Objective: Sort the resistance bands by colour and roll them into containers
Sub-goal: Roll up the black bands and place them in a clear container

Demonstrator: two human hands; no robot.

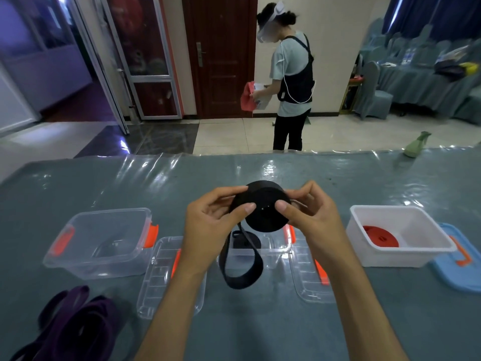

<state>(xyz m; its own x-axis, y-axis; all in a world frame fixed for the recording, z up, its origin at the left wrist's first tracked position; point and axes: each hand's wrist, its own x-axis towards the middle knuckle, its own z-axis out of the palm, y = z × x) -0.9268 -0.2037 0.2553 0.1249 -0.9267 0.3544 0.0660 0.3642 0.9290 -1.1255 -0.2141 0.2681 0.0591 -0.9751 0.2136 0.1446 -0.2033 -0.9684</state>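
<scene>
Both hands hold a black resistance band [263,212] wound into a thick roll above the table. My left hand [216,217] pinches its left side and my right hand [307,214] pinches its right side. The band's loose tail hangs down in a loop over the middle clear container [270,252]. A rolled red band [380,236] lies in the white container [413,250] at the right. Purple bands [75,321] lie in a loose heap at the front left. An open clear container with orange latches [104,243] stands at the left.
Two clear lids [166,277] [309,280] lie flat beside the middle container. A blue lid [460,264] sits right of the white container. A green spray bottle [416,144] lies at the table's far right edge. A person stands beyond the table.
</scene>
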